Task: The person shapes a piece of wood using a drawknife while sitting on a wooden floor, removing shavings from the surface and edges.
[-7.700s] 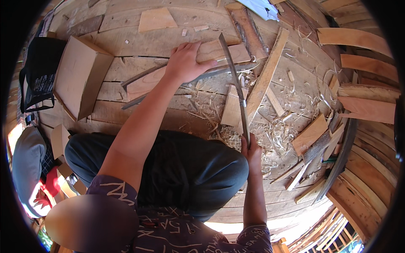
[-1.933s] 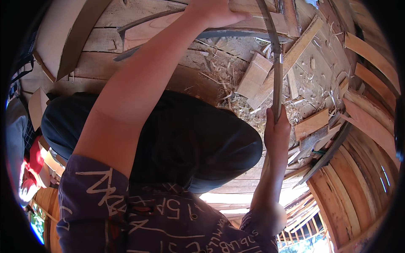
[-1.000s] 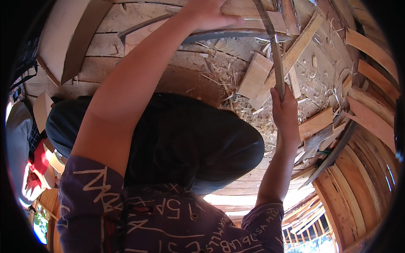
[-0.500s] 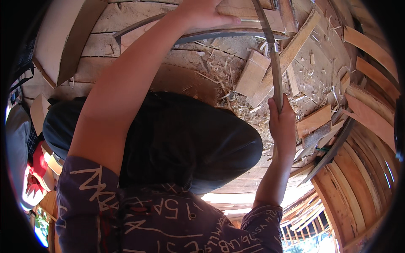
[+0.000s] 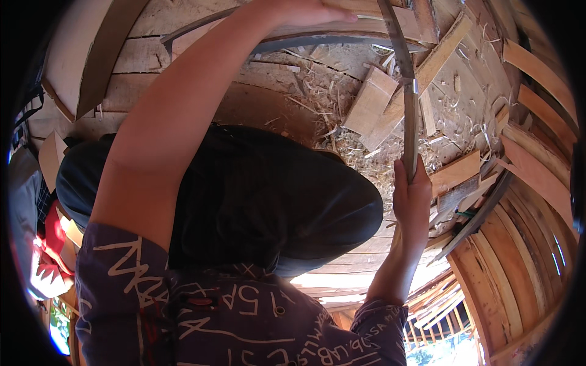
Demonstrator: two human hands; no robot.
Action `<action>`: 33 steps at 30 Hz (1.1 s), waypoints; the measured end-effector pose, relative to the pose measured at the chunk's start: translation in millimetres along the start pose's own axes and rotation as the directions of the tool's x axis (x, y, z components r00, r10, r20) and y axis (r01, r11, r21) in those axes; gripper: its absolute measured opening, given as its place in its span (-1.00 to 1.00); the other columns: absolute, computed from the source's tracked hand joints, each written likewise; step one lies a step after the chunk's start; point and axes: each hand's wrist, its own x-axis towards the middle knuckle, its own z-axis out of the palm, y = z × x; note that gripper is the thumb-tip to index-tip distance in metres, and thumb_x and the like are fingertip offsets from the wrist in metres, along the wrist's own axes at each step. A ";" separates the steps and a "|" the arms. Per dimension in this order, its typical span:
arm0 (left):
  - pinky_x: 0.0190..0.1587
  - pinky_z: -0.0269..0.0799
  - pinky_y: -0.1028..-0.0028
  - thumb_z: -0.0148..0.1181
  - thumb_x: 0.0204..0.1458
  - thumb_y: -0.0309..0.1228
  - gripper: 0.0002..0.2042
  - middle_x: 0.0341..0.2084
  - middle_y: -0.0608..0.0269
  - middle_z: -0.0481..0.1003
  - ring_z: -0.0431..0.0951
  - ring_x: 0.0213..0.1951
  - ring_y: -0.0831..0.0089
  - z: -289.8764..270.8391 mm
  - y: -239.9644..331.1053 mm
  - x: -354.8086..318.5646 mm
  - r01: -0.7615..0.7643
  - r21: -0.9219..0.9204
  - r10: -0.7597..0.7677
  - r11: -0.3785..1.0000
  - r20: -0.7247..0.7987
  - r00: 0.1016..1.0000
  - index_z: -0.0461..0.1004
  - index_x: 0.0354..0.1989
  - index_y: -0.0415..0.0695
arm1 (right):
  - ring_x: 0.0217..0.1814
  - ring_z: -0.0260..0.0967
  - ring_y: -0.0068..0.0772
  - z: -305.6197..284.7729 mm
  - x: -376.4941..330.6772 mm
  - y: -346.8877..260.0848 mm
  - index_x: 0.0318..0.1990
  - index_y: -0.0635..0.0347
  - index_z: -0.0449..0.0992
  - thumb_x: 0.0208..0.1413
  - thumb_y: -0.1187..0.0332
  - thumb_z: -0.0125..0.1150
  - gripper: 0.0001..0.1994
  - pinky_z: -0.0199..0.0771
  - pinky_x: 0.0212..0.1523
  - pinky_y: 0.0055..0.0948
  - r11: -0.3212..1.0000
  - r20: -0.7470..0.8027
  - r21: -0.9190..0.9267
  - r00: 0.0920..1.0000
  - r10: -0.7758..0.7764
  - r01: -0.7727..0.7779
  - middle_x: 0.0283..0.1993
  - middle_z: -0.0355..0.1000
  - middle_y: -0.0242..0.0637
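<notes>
My right hand (image 5: 413, 194) is closed around the lower part of a long wooden handle. The handle belongs to a long-bladed knife (image 5: 411, 122) with a shiny metal collar. Its dark, narrow blade runs up across the right part of a pale wooden board (image 5: 366, 28) and leaves the picture at the top. On that board, left of the blade, lies my left hand (image 5: 311, 12), holding it with the thumb stretched along it. The upper edge cuts off its other fingers. A dark curved strip (image 5: 305, 41) runs along the board's near side.
Shavings (image 5: 329, 100) and short wood offcuts (image 5: 371, 100) litter the plank floor. A longer stick (image 5: 448, 52) slants behind the knife handle. Several loose planks (image 5: 540, 161) lean at the right. A large pale panel (image 5: 73, 55) stands at upper left. My dark-clothed knee (image 5: 342, 201) is close below.
The knife and my right hand have shifted slightly right and downward in the picture. My left hand and the board appear a little higher. Both hands keep their hold.
</notes>
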 end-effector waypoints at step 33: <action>0.28 0.14 0.07 0.19 -0.13 0.27 -0.07 0.19 -0.19 0.32 0.31 0.23 0.04 -30.8 22.2 -7.7 0.019 0.159 -0.041 0.987 0.136 0.990 0.25 0.26 -0.26 | -0.59 0.38 -0.05 -6.8 -2.1 8.5 -0.17 0.28 0.41 0.29 0.28 0.07 -0.79 0.31 -0.52 -0.19 0.999 0.013 -0.036 0.999 0.041 -0.040 -0.54 0.42 -0.01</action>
